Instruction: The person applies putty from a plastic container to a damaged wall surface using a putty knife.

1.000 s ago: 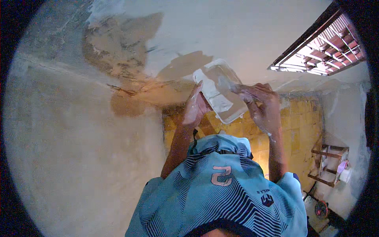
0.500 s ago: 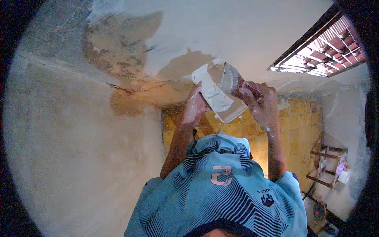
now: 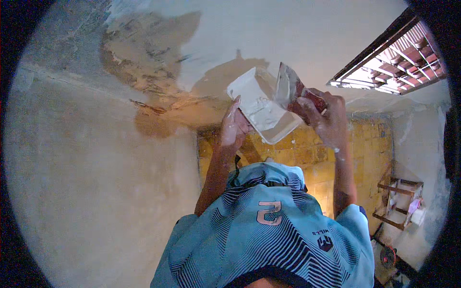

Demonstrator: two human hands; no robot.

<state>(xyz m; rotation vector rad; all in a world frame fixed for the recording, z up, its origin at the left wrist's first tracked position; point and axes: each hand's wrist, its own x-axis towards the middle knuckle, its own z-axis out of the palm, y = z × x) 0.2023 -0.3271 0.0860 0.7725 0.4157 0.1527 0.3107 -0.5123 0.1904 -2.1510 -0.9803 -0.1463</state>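
My left hand (image 3: 234, 128) grips the left edge of a white rectangular tray (image 3: 274, 141), held tilted in front of the wall. A thick layer of white putty (image 3: 257, 103) covers much of the tray's inside. In my right hand (image 3: 327, 120) is a putty knife (image 3: 286, 86) with a reddish-brown handle, my fingers closed round it. Its wide metal blade points up over the tray's right side, smeared with white. Whether the blade touches the tray is hard to tell. White smears mark both hands.
Ahead, the pale wall (image 3: 269, 29) has a rough brownish patch (image 3: 144, 53). A barred window opening (image 3: 394, 60) is at the upper right. Below lies a yellow tiled floor (image 3: 307, 153). A wooden stand (image 3: 398, 201) and a round dark fan-like object (image 3: 388, 257) are at the right.
My right hand has moved slightly right, and the putty knife's blade has swung more upright and higher. The tray has shifted a little left and up in my left hand.
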